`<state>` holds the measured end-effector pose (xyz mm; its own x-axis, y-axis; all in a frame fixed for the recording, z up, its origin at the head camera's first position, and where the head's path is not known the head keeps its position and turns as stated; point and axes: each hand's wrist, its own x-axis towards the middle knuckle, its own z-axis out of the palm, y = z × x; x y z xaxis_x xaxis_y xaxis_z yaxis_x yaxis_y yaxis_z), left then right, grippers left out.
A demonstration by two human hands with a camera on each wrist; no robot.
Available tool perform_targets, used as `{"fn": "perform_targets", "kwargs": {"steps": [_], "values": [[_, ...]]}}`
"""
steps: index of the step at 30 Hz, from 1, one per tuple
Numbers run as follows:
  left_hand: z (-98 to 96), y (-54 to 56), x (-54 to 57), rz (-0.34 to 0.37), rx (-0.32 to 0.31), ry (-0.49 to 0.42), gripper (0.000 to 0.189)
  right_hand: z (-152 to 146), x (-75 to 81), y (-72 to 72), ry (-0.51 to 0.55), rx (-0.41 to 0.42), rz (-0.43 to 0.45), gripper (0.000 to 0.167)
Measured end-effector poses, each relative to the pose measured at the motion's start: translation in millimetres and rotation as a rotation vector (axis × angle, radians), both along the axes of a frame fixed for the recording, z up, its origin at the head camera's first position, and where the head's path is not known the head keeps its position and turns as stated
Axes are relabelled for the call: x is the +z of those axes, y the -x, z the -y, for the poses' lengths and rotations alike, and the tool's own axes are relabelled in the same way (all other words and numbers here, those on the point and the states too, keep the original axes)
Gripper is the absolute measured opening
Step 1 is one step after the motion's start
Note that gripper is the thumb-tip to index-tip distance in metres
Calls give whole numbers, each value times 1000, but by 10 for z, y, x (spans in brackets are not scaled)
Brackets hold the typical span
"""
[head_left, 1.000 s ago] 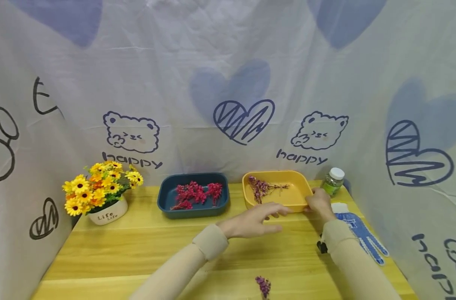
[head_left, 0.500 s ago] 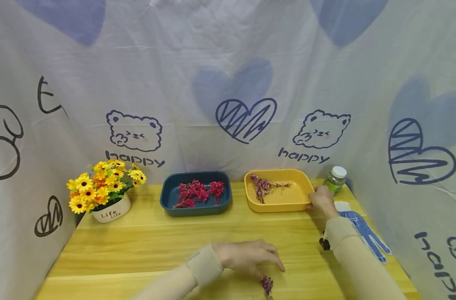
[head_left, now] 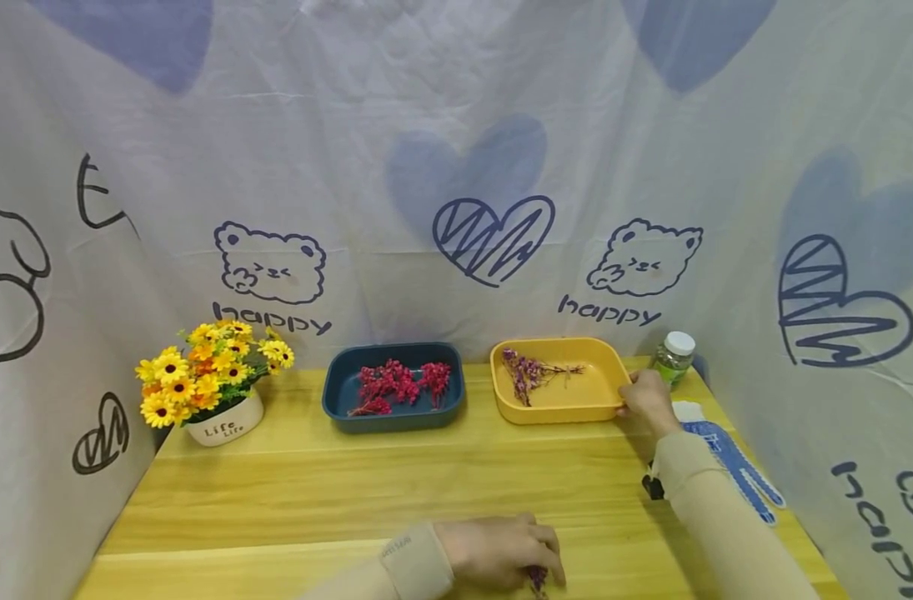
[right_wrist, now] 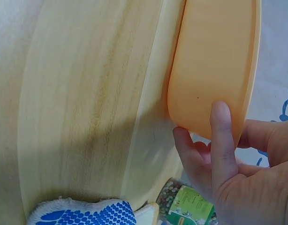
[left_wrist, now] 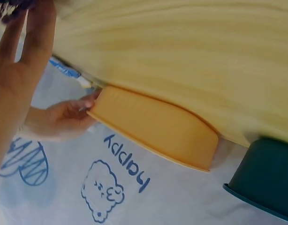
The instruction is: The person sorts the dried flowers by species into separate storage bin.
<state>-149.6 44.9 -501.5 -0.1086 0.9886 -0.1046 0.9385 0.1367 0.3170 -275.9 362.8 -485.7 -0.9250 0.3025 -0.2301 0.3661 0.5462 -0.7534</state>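
Note:
My left hand (head_left: 501, 550) is low at the table's front, fingers bent down round a sprig of purple dried flowers (head_left: 537, 577). In the left wrist view, the purple blossoms (left_wrist: 8, 11) show at the fingertips, partly out of frame. At the back right, my right hand (head_left: 647, 404) grips the near right corner of a yellow tray (head_left: 569, 412). The right wrist view has one finger flat on the tray's outer wall (right_wrist: 205, 61) and another digit behind its rim. Inside the tray lies more purple dried flower (head_left: 527, 375), stems pointing right.
A dark blue tray (head_left: 396, 423) with red dried flowers (head_left: 388, 382) stands left of the yellow one. Further left is a white pot (head_left: 227, 423) of yellow flowers (head_left: 201, 367). A white-capped jar (head_left: 674, 358) and a blue-white glove (head_left: 729, 458) lie beyond my right hand.
My left hand has come back from in front of the yellow tray, down to the purple sprig near the front, and its fingers have closed in round it. My right hand stays at the tray corner.

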Motion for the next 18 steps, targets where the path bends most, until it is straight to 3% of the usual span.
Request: {"fn": "perform_targets", "kwargs": {"steps": [8, 18], "values": [[-13, -49, -84, -106, 35, -24, 22, 18, -8, 10, 11, -19, 24, 43], [23, -3, -107, -34, 68, -87, 10, -3, -28, 19, 4, -1, -5, 38]]}}
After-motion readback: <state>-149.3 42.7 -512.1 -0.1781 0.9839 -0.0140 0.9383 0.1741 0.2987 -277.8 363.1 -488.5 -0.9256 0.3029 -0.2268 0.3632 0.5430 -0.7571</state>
